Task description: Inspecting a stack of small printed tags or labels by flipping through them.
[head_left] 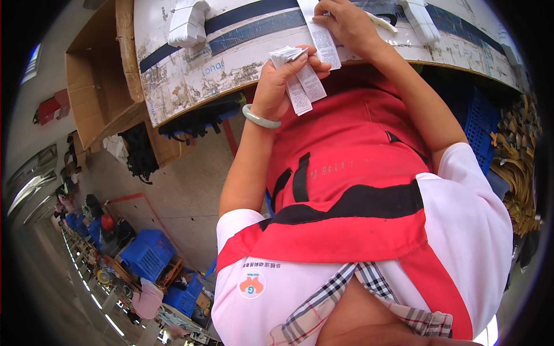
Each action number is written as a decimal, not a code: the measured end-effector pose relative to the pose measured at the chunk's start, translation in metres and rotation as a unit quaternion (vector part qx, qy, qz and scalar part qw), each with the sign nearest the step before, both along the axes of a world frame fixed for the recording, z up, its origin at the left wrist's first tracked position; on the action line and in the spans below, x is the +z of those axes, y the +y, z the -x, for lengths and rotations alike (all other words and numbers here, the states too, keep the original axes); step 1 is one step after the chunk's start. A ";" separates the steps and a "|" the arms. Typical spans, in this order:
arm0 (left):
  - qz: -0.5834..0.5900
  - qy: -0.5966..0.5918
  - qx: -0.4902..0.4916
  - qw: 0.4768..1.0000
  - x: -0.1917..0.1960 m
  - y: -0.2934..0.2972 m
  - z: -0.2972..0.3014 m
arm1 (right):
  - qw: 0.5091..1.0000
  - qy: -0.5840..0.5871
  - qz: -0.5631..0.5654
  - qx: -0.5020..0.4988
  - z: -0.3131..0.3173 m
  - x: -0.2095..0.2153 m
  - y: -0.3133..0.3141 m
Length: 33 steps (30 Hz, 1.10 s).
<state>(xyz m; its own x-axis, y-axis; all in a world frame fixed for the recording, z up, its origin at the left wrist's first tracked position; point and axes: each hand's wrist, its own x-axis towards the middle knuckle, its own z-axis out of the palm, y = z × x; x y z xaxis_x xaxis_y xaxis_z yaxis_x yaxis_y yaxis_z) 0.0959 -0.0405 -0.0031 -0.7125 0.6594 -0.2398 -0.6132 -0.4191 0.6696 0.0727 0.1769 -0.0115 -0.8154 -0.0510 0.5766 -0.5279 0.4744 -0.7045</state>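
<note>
My left hand, with a pale bangle at its wrist, is closed around a fanned bundle of white printed labels. Beside that bundle, a long white printed label strip runs from the table's near edge toward the far side. Fingers of my left hand reach close to its lower end. My right hand has its fingers bent and pinched on the strip's upper part. Right of this hand lies a slim whitish tool with a black part, whose kind I cannot make out.
On the worn white table stand a white label stack at left and another white stack at right. An open cardboard box adjoins the left edge. Blue crates stand on the floor; brown strips hang at right.
</note>
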 end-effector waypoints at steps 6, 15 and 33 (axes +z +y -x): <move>0.111 0.080 0.067 0.988 -0.003 -0.001 0.008 | 0.967 -0.139 -0.195 -0.085 0.000 0.004 -0.002; 0.194 0.142 0.101 0.965 -0.002 0.003 0.015 | 0.969 -0.130 -0.187 -0.091 0.000 0.007 -0.002; 0.251 0.282 0.128 0.917 0.009 -0.003 0.007 | 0.983 -0.170 -0.032 0.069 -0.041 0.038 -0.015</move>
<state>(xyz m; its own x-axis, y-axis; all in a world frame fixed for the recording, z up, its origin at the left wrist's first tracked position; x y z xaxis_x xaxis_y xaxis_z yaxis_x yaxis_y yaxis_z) 0.0887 -0.0439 0.0057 -0.9324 0.3612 -0.0138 -0.0350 -0.0522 0.9980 0.1134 0.1614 0.0265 -0.9433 -0.2014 0.2639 -0.3292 0.4649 -0.8219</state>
